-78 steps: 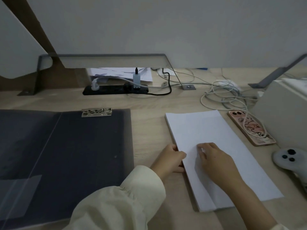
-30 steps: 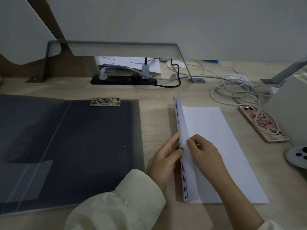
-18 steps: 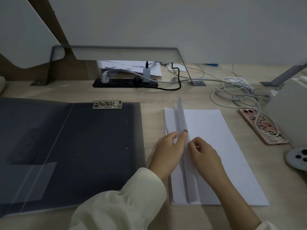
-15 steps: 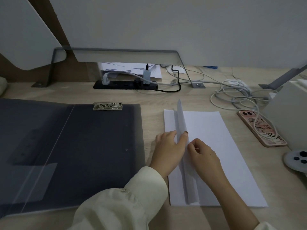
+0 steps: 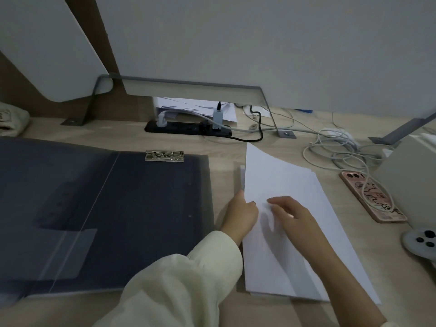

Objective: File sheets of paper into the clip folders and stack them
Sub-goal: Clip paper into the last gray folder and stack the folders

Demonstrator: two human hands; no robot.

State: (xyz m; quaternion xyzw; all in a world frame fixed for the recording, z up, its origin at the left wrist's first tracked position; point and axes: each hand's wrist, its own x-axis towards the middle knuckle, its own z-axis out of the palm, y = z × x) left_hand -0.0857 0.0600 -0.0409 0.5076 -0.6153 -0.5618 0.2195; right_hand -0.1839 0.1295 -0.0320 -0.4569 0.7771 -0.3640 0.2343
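Here, a stack of white paper sheets lying flat on the pale wood-grain desk, just right of the open dark translucent plastic clip folder, long axis running from the near edge away toward the wall, far end tipped slightly left. Top sheets lifted and skewed off the stack, their far corner pointing away beyond the stack's far edge. Left hand, in a cream sleeve, pinching the left edge of those lifted sheets, between folder and stack. Right hand resting palm down on the lifted paper, fingers loosely spread, gripping nothing. Silver metal clip at the folder's far edge, folder lying open and flat. Beyond the folder, a black power strip under a grey metal bracket. Right of the stack, a pink-cased phone and a tangle of white cables. Plain grey partition wall behind, dim light.
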